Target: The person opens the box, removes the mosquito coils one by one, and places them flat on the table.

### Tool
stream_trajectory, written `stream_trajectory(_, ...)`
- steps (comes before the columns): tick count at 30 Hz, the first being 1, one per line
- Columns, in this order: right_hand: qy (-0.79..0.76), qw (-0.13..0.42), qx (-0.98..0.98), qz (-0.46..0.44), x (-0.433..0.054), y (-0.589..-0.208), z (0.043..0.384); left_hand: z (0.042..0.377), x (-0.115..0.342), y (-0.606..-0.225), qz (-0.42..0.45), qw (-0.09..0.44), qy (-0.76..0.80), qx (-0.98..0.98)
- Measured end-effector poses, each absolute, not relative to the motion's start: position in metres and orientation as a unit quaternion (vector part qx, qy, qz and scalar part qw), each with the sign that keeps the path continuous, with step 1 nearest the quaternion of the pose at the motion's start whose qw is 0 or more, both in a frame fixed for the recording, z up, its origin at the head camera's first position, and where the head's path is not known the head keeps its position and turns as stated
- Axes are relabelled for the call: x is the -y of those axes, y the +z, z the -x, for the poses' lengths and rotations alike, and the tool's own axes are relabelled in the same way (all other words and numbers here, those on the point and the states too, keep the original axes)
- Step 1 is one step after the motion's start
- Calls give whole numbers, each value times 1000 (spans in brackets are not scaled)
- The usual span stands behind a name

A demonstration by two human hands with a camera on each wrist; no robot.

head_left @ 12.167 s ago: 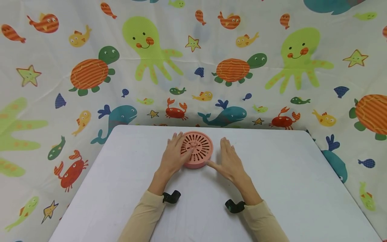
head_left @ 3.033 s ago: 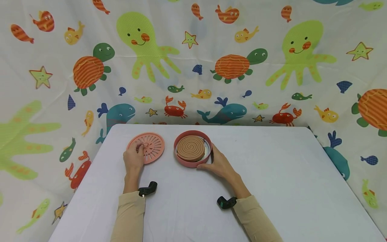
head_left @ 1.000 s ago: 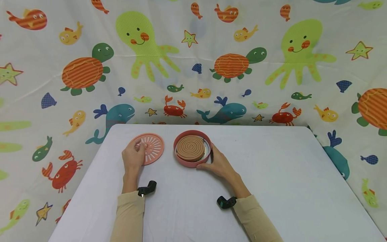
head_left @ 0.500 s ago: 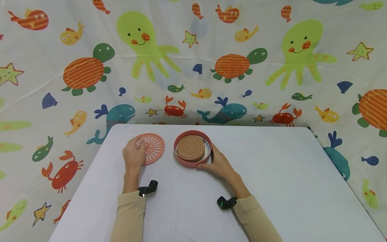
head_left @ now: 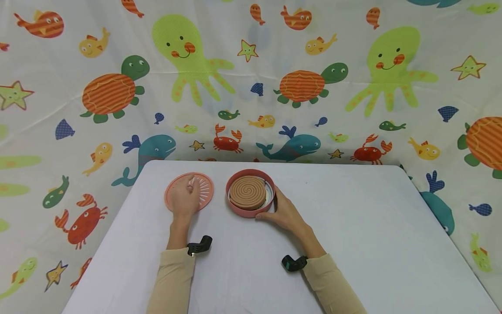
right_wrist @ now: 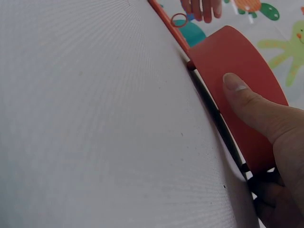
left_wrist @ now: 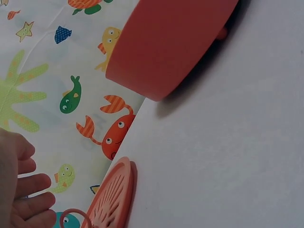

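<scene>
A round slotted pink lid [head_left: 206,192] lies flat at the table's far left. My left hand [head_left: 185,198] hovers over it with loosely curled fingers; the left wrist view shows a gap between these and the lid's ring. Right of the lid sits a round red mosquito coil holder [head_left: 246,213], uncovered. Inside it lies a stack of brown mosquito coils [head_left: 247,192], with a pale lining showing at the right. My right hand [head_left: 288,213] grips the holder's right side. In the right wrist view its thumb [right_wrist: 247,97] presses the red wall, the other fingers being partly hidden.
The white table [head_left: 353,226] extends in front and to the right. Its far edge meets a hanging curtain [head_left: 243,78] printed with sea animals. Small black cameras [head_left: 200,245] are strapped to both wrists.
The lid was on the holder about twelve seconds ago; by three seconds ago it lay at the left. Since half a second ago, my left hand has shifted right over it. My right hand stays put.
</scene>
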State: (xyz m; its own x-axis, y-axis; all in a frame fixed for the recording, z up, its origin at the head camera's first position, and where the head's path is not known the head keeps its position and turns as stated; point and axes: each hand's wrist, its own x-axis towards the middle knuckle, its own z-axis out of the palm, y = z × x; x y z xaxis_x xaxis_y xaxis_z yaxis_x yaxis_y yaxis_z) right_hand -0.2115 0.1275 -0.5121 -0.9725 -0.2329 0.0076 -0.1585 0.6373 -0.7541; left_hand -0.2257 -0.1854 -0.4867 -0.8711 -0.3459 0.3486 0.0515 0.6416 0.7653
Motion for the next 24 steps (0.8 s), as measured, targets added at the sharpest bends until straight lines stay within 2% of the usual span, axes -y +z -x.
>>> stream_trajectory(8, -409, 46, -905, 106, -127, -513, 212, 226, 175, -490, -63, 200, -423, 882)
stream_trajectory(18, -408, 47, -906, 105, -128, -513, 212, 229, 162, -492, -32, 198, -413, 888)
stream_trajectory(24, -407, 49, -906, 105, -127, -512, 212, 229, 155, -495, -20, 168, -430, 887)
